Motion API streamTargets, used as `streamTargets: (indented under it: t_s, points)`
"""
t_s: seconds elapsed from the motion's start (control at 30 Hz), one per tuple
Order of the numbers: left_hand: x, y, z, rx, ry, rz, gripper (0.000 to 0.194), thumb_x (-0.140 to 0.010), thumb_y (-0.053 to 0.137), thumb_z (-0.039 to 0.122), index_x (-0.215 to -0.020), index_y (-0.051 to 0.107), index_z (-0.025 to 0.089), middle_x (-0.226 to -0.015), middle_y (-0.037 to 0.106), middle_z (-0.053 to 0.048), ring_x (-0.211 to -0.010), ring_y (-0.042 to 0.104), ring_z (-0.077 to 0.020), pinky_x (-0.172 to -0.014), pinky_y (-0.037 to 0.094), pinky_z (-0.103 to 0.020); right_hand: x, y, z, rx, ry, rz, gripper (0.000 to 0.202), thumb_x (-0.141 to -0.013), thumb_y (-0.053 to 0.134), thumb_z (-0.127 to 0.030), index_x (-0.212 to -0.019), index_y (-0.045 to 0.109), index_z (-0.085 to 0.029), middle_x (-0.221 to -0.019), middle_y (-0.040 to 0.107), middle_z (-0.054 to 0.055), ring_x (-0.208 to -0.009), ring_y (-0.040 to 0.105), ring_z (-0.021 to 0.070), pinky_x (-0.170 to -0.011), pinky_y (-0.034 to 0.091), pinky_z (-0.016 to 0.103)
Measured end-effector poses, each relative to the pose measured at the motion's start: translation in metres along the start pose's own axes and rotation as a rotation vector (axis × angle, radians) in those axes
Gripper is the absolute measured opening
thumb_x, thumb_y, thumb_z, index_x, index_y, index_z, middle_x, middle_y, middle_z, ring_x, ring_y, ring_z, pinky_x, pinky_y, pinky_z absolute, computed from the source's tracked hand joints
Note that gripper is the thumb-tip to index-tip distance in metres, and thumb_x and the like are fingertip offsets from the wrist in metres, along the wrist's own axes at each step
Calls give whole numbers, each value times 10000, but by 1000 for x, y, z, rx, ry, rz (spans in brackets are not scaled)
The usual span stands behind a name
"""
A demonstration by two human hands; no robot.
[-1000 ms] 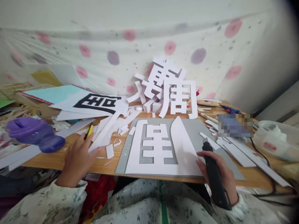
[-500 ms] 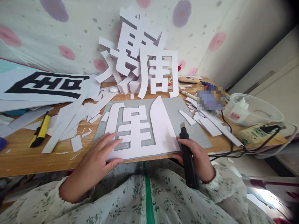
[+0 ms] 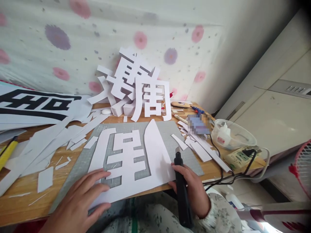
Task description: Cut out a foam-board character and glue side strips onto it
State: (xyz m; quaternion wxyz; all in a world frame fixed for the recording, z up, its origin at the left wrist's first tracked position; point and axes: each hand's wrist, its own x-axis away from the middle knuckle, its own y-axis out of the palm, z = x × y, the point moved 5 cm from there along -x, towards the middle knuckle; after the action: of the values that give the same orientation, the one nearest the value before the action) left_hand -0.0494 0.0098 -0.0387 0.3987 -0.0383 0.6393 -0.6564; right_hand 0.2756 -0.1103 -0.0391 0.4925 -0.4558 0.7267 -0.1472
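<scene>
A white foam sheet (image 3: 128, 171) with cut-out openings lies on the grey cutting mat (image 3: 167, 132) at the table's front edge. My left hand (image 3: 85, 194) rests on the sheet's lower left corner, its fingers spread. At the sheet's right edge, my right hand (image 3: 191, 187) is closed round a black utility knife (image 3: 182, 194), whose short blade points away from me over the mat. The fingertips of my right hand are next to the sheet's edge.
Cut white characters (image 3: 152, 97) lean together at the back. White offcuts (image 3: 60, 136) lie on both sides of the mat. A yellow knife (image 3: 8, 152) is at far left. At right are a clear plastic tub (image 3: 243, 134), a power strip (image 3: 239, 157) and black cables.
The view has turned right and tilted up, so the table's items appear further left and lower. Both hands keep their places at the sheet, and the knife is still held.
</scene>
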Motion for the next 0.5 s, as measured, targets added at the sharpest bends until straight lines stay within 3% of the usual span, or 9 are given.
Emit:
streamTargets:
  t_s: [0.3,0.5]
  points:
    - [-5,-32,-18,-39,184,-64,148,-830,695,379,-958,703,303,-1208,724,-8,-1091,687,-208,-883,586,-253,14,-1,-28,-78,-116,-3,384,-863,669,-195,-1223,564,-275,-1060,745,82,-934,737,235,-772,614,316]
    - [-5,-44,-10,14,195,-124,200,-810,701,278,-1007,708,313,-1201,739,9,-1070,709,-185,-882,583,-203,9,-18,-32,-149,-262,-22,451,-865,696,-479,-1245,558,-277,-1090,765,101,-1012,717,287,-855,601,378]
